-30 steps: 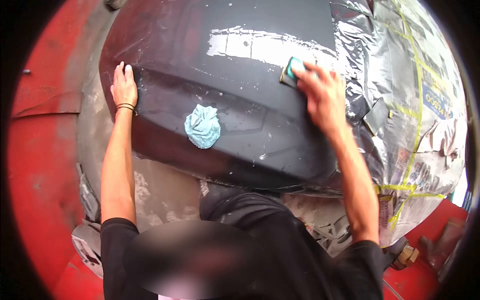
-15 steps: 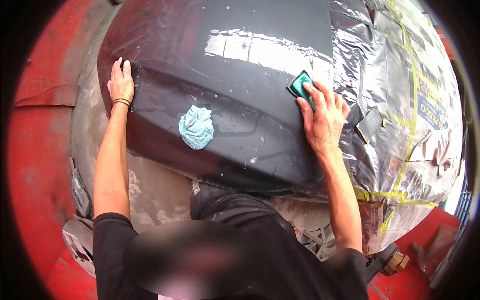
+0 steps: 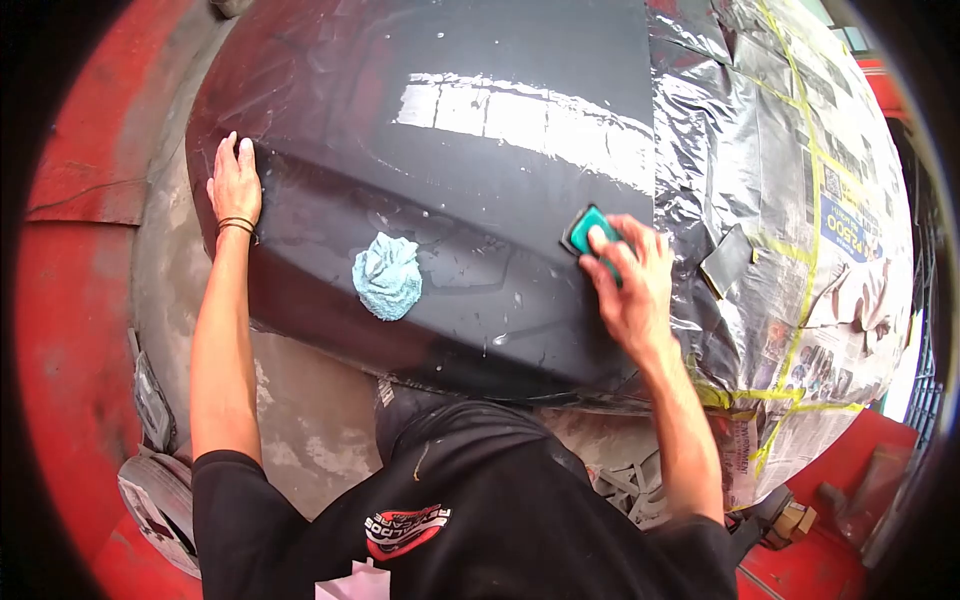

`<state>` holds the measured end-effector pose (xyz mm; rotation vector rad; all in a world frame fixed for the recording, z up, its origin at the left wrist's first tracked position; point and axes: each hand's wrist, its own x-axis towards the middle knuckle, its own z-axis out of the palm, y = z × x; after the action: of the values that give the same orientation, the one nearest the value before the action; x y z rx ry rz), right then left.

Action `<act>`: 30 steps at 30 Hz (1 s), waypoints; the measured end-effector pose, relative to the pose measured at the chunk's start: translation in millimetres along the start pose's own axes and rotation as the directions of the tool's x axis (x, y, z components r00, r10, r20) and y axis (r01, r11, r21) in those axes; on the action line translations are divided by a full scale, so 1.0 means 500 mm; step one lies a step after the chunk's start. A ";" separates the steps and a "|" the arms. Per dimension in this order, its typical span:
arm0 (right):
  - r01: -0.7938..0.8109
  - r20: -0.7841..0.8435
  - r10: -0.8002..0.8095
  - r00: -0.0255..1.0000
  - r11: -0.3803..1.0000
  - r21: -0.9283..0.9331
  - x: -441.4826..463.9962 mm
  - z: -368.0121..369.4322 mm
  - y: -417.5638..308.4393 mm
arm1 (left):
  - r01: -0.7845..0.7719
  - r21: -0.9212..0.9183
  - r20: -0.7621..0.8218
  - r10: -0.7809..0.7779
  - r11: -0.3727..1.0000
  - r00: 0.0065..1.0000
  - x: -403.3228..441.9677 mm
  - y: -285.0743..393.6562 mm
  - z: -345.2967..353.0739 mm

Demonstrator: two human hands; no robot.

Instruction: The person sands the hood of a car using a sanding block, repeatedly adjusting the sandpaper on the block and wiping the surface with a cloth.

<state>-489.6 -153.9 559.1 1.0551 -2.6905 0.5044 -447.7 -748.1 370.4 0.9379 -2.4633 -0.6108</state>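
A wet, dark grey car hood (image 3: 480,190) lies in front of me, with water drops and a bright reflection on it. My right hand (image 3: 638,295) grips a green sanding block (image 3: 590,228) with a dark underside, which rests on the hood near its masked right side. Flat against the hood's left edge, my left hand (image 3: 236,188) has its fingers stretched out and holds nothing. Between the hands sits a crumpled light-blue cloth (image 3: 388,278). Right of the block, a dark folded sheet, perhaps sandpaper (image 3: 728,262), lies on the masking.
Black plastic sheeting (image 3: 695,150), newspaper (image 3: 835,330) and yellow tape (image 3: 815,200) cover the car's right part. A pale rag (image 3: 858,300) lies on the newspaper. Red panels or floor (image 3: 75,350) show at left; a small box (image 3: 792,522) stands at lower right.
My right hand has drawn the sanding block toward me along the hood. My left hand stays at the hood's left edge, and the whole view has shifted slightly.
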 end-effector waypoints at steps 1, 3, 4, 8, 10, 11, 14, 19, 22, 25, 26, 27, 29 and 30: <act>0.009 -0.021 -0.010 1.000 0.999 -0.039 0.031 0.008 0.027 | -0.009 0.006 -0.002 0.009 1.000 1.000 0.001 -0.002 0.001; -0.001 -0.094 -0.007 0.996 0.997 -0.083 0.146 0.044 0.101 | -0.018 0.001 0.008 0.018 1.000 1.000 -0.003 0.004 -0.007; -0.021 -0.149 0.008 0.989 0.996 -0.086 0.189 0.059 0.124 | -0.025 0.001 0.013 0.025 1.000 1.000 -0.007 0.006 -0.012; -0.037 -0.140 0.022 0.990 0.994 -0.107 0.141 0.060 0.074 | -0.039 -0.030 -0.005 0.038 0.999 0.999 -0.001 -0.012 0.001; -0.004 -0.089 0.000 0.996 0.999 -0.037 0.057 0.032 0.005 | -0.010 -0.024 -0.001 0.010 1.000 1.000 -0.010 0.001 -0.007; -0.034 -0.062 0.033 0.998 0.999 -0.004 0.030 0.017 -0.012 | -0.013 -0.014 -0.003 0.013 1.000 1.000 -0.013 0.000 -0.006; -0.224 -0.060 0.246 0.967 0.942 0.252 0.014 -0.017 -0.034 | -0.031 -0.053 0.002 0.031 0.998 1.000 -0.005 0.005 -0.006; -0.248 0.225 0.556 0.800 -0.036 0.968 -0.019 -0.074 -0.069 | 0.021 -0.358 0.159 0.038 0.934 0.987 0.032 0.000 -0.041; -0.218 0.056 0.450 0.891 0.316 0.923 -0.019 -0.091 -0.114 | -0.102 -0.602 0.167 0.251 0.792 0.953 -0.048 0.183 -0.183; -0.117 -0.077 0.221 0.972 0.745 0.656 0.010 -0.132 -0.213 | 0.554 -0.750 0.661 0.404 0.361 0.633 -0.255 0.399 -0.344; -0.039 -0.097 0.099 0.990 0.871 0.489 0.021 -0.144 -0.244 | 0.694 -0.627 0.758 0.480 0.353 0.441 -0.300 0.424 -0.356; 0.096 -0.108 -0.060 0.992 0.926 0.365 0.038 -0.146 -0.278 | 0.821 -0.485 0.818 0.488 0.301 0.304 -0.329 0.453 -0.353; 0.173 -0.033 -0.170 0.985 0.964 0.204 0.042 -0.125 -0.345 | 0.969 -0.196 0.776 0.628 0.151 0.060 -0.359 0.471 -0.324; 0.214 -0.014 -0.214 0.977 0.971 0.108 0.039 -0.110 -0.372 | 0.996 -0.055 0.666 0.746 0.075 -0.019 -0.362 0.463 -0.296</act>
<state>-371.9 -272.3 660.2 1.3538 -2.5308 0.6160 -363.5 -502.1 572.3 0.0220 -0.7483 -3.8361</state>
